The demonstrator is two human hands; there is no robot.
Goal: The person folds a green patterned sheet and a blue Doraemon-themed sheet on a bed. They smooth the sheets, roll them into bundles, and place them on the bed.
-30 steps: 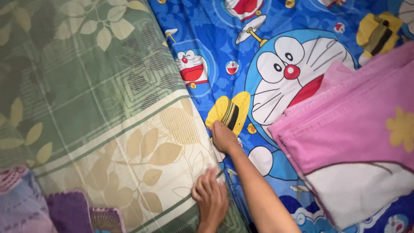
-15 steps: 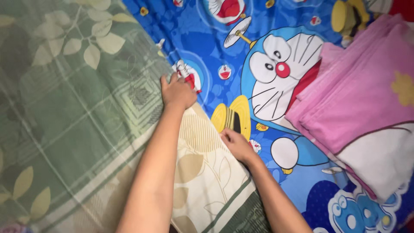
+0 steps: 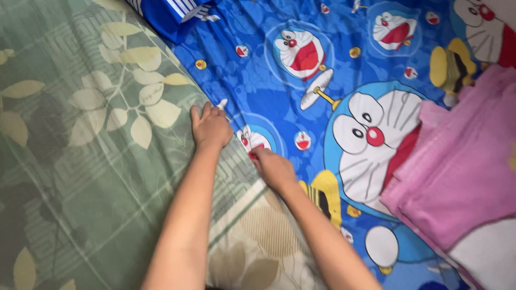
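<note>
Head view: both hands [image 3: 212, 126] press the green leaf-patterned cloth's [image 3: 97, 134] right edge.

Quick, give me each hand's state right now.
Left hand: open, pressed flat on the edge of the green leaf-print cloth.
Right hand: fingers curled at the same cloth's edge; grip cannot be told.

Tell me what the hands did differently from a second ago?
The left hand went from the near cream end of the green leaf-patterned cloth up along its edge and now presses flat there. The right hand slid up the same edge, off the yellow hat print, to just below the left. The cloth, the blue cartoon sheet and the folded pink blanket look unmoved; the camera shifted.
</note>
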